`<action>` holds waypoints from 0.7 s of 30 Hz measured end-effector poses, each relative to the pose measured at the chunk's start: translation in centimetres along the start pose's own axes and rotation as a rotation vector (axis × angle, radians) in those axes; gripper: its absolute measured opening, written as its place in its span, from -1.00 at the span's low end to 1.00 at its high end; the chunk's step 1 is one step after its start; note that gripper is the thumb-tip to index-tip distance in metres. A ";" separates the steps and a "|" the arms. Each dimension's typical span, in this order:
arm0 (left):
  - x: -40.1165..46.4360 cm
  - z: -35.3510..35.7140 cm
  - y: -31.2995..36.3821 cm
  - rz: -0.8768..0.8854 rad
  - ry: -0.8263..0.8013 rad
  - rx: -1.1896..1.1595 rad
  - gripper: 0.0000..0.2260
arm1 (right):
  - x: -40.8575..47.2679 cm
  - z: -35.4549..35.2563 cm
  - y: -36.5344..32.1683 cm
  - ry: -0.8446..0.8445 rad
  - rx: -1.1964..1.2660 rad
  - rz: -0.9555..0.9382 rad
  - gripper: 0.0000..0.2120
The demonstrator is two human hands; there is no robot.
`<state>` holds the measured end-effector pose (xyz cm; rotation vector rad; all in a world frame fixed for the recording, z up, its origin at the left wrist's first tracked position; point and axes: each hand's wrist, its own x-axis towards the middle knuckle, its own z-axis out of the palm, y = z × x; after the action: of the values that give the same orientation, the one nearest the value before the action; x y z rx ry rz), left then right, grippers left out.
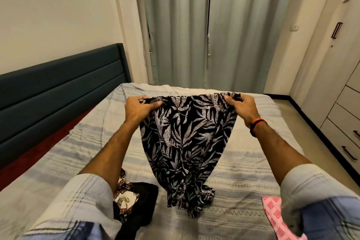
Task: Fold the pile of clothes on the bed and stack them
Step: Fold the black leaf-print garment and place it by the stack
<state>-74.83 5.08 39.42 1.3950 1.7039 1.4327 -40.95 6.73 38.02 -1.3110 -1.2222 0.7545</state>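
both hands, left hand (140, 107) and right hand (242, 107), pinch a leaf-print garment (183, 142) stretched above the bed (253, 191), unfolded, with dark clothes (136, 200) and a pink piece (276, 216) apparently waiting and no stack visible.

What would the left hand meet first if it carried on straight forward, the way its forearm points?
Likely the striped bedsheet just beyond it. The left hand grips the leaf-print garment and reaches toward the bed's far edge, with curtains further behind. Depth is uncertain.

Dim warm indoor light, soft shadows, no glare; wide-angle bending at edges; sleeves (81, 197) near bottom corners blurred.
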 end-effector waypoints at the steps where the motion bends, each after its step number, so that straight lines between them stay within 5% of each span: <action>1: 0.0 0.0 -0.1 -0.040 -0.014 -0.068 -0.65 | -0.1 0.1 -0.3 -0.033 0.090 0.003 -0.91; 3: 0.2 0.1 -0.1 -0.095 -0.043 -0.213 -0.57 | -0.3 0.2 -1.1 -0.045 0.171 0.005 -0.92; 9: -0.4 -0.3 1.5 -0.101 -0.189 -0.198 -0.85 | 0.0 -0.4 -2.0 -0.059 0.084 0.001 -0.89; 13: -1.6 -1.3 3.5 -0.213 -0.424 -0.591 -0.75 | -0.7 -1.4 -4.4 -0.244 0.564 0.055 -0.76; 16: -1.9 -1.5 4.7 -0.329 -0.555 -0.741 -0.79 | -0.5 -1.7 -5.7 -0.340 0.673 0.119 -0.73; 18: -0.8 -0.4 4.5 -0.381 -0.434 -0.645 -0.83 | 0.1 -0.7 -5.6 -0.173 0.412 0.161 -0.83; 21: 0.5 1.7 3.1 -0.341 -0.010 -0.133 -0.63 | -0.1 1.2 -4.7 0.149 -0.342 0.168 -0.72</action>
<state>-72.35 5.98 41.88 0.9831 1.7081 1.3153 -43.12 6.14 42.35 -1.7363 -1.1637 0.5670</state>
